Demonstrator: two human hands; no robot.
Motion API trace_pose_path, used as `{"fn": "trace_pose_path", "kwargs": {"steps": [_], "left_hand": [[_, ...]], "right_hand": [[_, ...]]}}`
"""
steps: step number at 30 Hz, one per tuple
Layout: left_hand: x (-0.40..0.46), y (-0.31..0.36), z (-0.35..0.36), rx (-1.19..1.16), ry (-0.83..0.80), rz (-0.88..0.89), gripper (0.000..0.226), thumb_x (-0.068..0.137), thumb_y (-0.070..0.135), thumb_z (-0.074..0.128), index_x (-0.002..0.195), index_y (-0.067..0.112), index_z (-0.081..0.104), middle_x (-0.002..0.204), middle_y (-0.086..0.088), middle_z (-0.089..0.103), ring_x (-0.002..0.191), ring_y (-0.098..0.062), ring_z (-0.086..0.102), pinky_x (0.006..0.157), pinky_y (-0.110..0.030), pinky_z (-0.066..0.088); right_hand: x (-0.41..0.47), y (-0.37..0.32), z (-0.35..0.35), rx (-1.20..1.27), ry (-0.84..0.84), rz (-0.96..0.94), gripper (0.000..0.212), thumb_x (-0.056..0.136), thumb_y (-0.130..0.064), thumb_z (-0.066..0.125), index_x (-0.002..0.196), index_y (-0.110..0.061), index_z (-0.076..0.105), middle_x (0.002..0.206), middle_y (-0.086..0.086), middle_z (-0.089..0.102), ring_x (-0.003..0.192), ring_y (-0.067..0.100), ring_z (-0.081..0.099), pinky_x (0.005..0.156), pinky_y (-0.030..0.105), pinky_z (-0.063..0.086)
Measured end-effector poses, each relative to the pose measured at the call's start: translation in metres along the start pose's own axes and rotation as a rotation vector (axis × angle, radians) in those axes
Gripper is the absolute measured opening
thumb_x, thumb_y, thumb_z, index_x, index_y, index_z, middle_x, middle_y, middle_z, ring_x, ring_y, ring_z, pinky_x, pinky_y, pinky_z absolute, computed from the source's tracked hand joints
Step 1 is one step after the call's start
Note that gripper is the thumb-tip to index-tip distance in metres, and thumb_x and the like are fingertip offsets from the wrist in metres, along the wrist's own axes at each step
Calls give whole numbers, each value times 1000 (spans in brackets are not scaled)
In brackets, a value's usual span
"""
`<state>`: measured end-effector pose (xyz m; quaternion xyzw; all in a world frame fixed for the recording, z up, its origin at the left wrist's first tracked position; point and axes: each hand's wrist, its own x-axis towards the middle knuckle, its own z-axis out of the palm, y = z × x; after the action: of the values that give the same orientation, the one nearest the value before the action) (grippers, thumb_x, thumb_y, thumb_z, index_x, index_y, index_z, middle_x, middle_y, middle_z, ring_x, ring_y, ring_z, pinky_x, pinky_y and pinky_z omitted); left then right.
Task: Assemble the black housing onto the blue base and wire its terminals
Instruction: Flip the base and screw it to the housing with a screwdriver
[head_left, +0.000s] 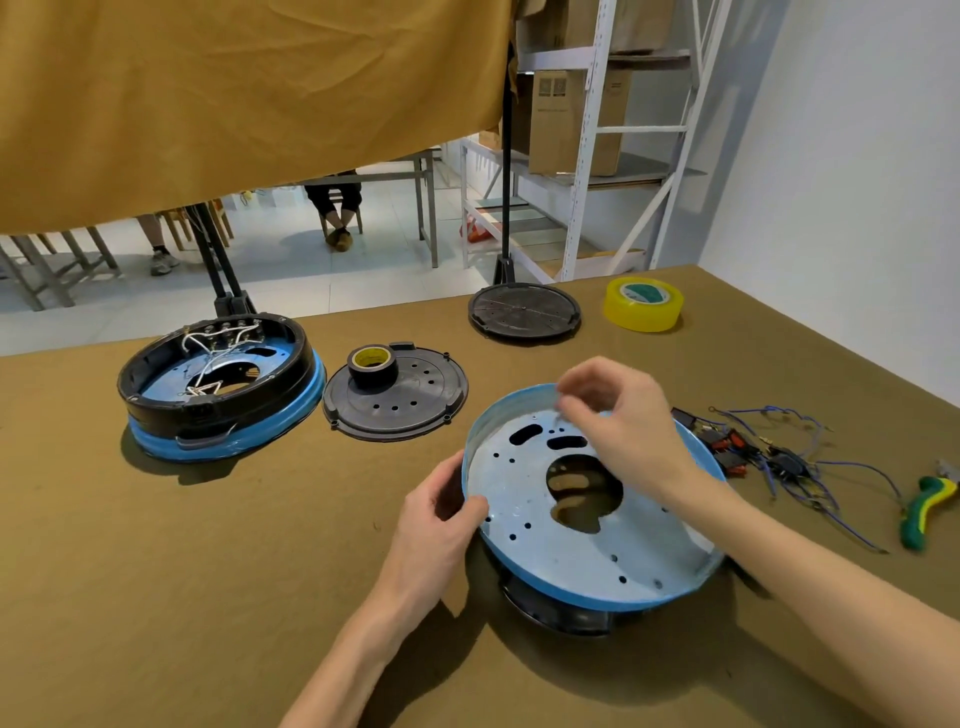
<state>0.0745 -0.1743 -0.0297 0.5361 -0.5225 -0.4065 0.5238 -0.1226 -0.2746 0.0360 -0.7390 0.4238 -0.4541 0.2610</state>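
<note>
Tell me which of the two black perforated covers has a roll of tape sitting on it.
The nearer black cover, between the two blue bases, carries the black tape roll. The far black cover, beside the yellow tape roll, has nothing on it.

My right hand (621, 415) blurs at the fingertips — whether they pinch anything over the blue base (545, 519) I can't tell. Under the base, the black housing (556, 613) shows only as a dark sliver at the near edge. Right of the base, my forearm covers part of the wire bundle (769, 457)
</note>
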Motion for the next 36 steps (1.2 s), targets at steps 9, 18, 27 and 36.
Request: {"fn": "trace_pose_path", "kwargs": {"steps": [9, 18, 27, 36], "left_hand": [[-1, 9, 0, -101, -83, -14, 49, 109, 22, 43, 144, 55, 39, 129, 47, 53, 130, 14, 47, 90, -8, 49], [-1, 28, -23, -646, -254, -55, 92, 73, 2, 80, 149, 39, 46, 145, -9, 60, 132, -35, 59, 105, -51, 51], [-12, 34, -35, -735, -373, -81, 76, 70, -1, 79, 139, 26, 62, 149, -14, 56, 135, -38, 55, 100, -43, 56], [-16, 34, -34, -810, -396, -98, 64, 78, 2, 74, 135, 28, 66, 150, -14, 55, 135, -36, 56, 97, -40, 57]], "right_hand": [[-8, 18, -33, -145, 260, 171, 17, 94, -6, 66, 91, -23, 67, 79, -9, 68, 75, -3, 63, 59, 14, 47], [-44, -28, -54, -19, 388, -86, 13, 93, -9, 74, 100, -20, 72, 89, -11, 72, 88, 8, 68, 89, 29, 54], [-72, -47, -17, -164, 109, -557, 13, 86, -3, 81, 98, -8, 79, 93, -3, 77, 88, 11, 71, 80, 32, 58], [-83, -49, 16, -157, -78, -693, 26, 89, -14, 80, 114, -10, 71, 99, 0, 79, 91, 7, 74, 80, 23, 60]]}}
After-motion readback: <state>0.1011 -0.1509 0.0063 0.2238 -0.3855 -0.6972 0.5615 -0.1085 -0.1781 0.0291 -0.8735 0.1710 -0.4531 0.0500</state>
